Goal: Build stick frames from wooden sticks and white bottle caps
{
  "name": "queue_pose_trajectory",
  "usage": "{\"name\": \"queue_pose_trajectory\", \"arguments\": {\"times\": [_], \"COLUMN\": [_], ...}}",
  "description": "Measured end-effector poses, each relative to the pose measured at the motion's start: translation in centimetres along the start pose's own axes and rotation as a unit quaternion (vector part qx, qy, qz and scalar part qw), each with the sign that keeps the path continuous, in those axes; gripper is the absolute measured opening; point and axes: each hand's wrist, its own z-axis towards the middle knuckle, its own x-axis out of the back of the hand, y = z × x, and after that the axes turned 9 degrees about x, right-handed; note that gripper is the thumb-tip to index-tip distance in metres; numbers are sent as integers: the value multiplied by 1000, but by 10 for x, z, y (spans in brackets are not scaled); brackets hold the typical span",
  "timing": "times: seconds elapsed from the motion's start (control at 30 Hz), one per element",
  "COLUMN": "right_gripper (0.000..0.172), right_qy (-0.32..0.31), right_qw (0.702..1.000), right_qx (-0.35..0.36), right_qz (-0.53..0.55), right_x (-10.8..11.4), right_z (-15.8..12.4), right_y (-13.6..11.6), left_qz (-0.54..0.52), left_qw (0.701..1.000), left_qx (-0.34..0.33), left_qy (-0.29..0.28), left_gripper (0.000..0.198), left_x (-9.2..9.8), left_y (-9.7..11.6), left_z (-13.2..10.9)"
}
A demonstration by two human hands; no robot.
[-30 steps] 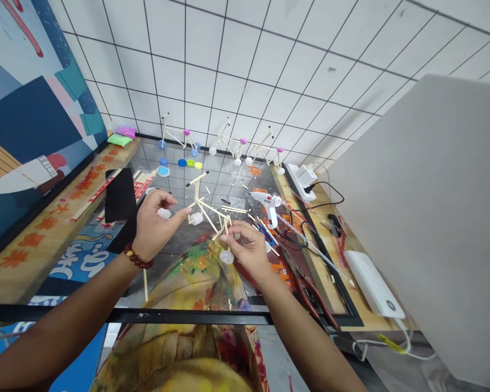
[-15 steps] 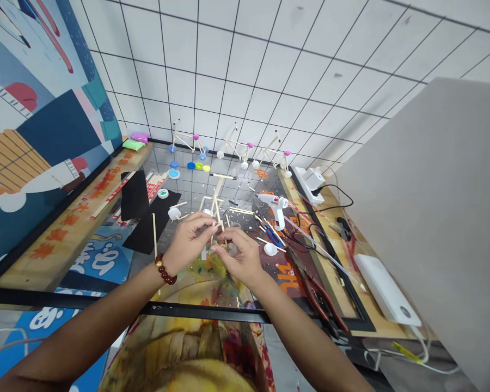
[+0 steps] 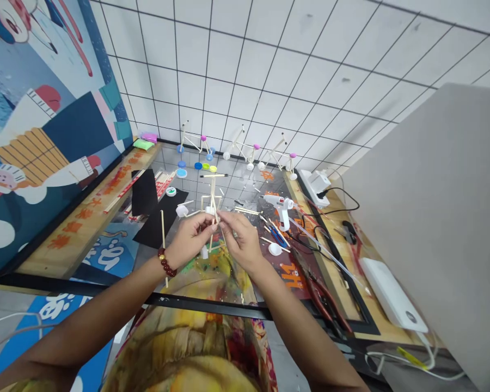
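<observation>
Left hand (image 3: 190, 239): fingers pinching a pale wooden-stick model (image 3: 213, 189)
Right hand (image 3: 243, 239): fingers gripping it too
White plastic glue gun (image 3: 280, 203): toward right edge of table (image 3: 212, 307)

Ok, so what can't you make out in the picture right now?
- Head view: the joint of the stick frame between the left hand and right hand, hidden by their fingers.
- Head view: any marking on the green-and-white cap, too small.
- Head view: the round spot on the white device, too small to read.
- Head view: the grey panel's far side, cut off by the right edge.
</observation>
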Motion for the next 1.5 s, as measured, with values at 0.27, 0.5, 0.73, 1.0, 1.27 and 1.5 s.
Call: {"name": "queue_pose_trajectory", "arguments": {"times": [0.27,0.5,0.73,1.0,1.27,1.5], "right_gripper": [11,9,21,16,18,19], "right_qy": [26,22,-13,-8,-29,-30], "right_qw": [1000,998,997,999,999,996], "right_qx": [4,20,49,-8,-7,35], "right_qz": [-14,-50,-58,-50,-45,-81], "right_x": [-1,0,1,-2,-1,-2], "right_z": [6,7,5,15,18,23], "right_y": [-2,-3,3,0,-1,-1], "left_qz": [5,21,-30,-175,-151,-57], "left_qw": [999,999,998,982,988,995], "left_qx": [-28,-41,-13,48,21,-37], "left_qy": [15,28,52,47,36,76], "left_gripper": [15,15,15,28,20,18], "left_x": [-2,-2,0,3,7,7], "left_y": [4,6,8,1,2,3], "left_z": [-2,-3,-3,7,8,6]}}
